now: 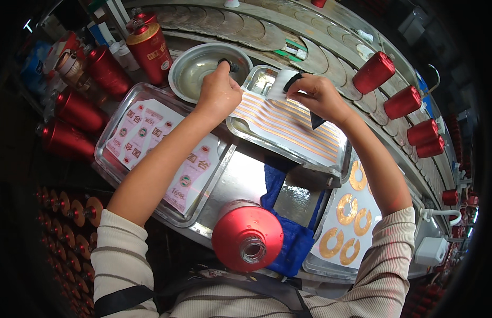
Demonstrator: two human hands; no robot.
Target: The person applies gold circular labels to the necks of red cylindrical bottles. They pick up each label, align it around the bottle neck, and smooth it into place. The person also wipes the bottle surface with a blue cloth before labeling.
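My left hand (pixel 218 95) is closed, its fingers bent beside the right rim of a metal bowl (pixel 183 87) of liquid; a black finger cover shows on one finger. Its fingertips touch the left end of a white sheet with gold strips (pixel 293 127), lying on a metal tray. My right hand (pixel 321 98) is closed in a pinch over the sheet's far edge, next to a white roll-like thing (pixel 278 84); it too has a black finger cover. Under it hangs a small dark piece (pixel 317 121). What either hand pinches is hidden. A red bottle (pixel 256 233) stands upright close to me, its neck uncapped.
At left, a metal tray (pixel 104 139) holds sheets of pink printed labels (pixel 145 132). Gold ring-shaped labels (pixel 346 209) lie on a white sheet at right. A blue cloth (pixel 291 249) lies near the bottle. Red bottles (pixel 374 73) line a curved conveyor (pixel 235 32); more stand at left.
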